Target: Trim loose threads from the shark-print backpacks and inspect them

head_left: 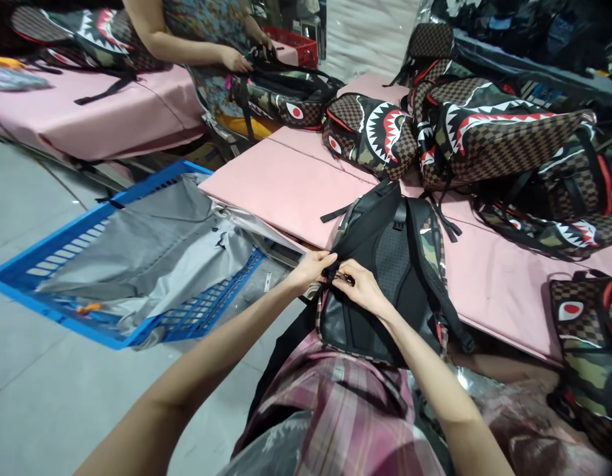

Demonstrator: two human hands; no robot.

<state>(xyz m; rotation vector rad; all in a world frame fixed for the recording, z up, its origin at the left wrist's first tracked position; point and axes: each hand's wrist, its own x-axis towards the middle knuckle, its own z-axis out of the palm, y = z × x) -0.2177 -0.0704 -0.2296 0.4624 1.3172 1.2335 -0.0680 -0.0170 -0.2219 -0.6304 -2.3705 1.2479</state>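
Note:
A backpack (385,291) lies back panel up across my lap and the edge of the pink table, its black padded shoulder straps showing. At its left side my left hand (311,271) pinches a black strap (329,270) near the side seam. Close against it, my right hand (361,285) is closed, fingers curled around a small dark, shiny item (346,278) whose kind I cannot make out. Both hands meet at the same spot, and the fingers partly hide the strap there.
Several shark-mouth checkered backpacks (504,132) are piled on the pink table (286,165). Left on the floor stands a blue plastic crate (112,340) with grey cloth (161,231). Across the table a co-worker's hands (236,59) handle another backpack (306,99).

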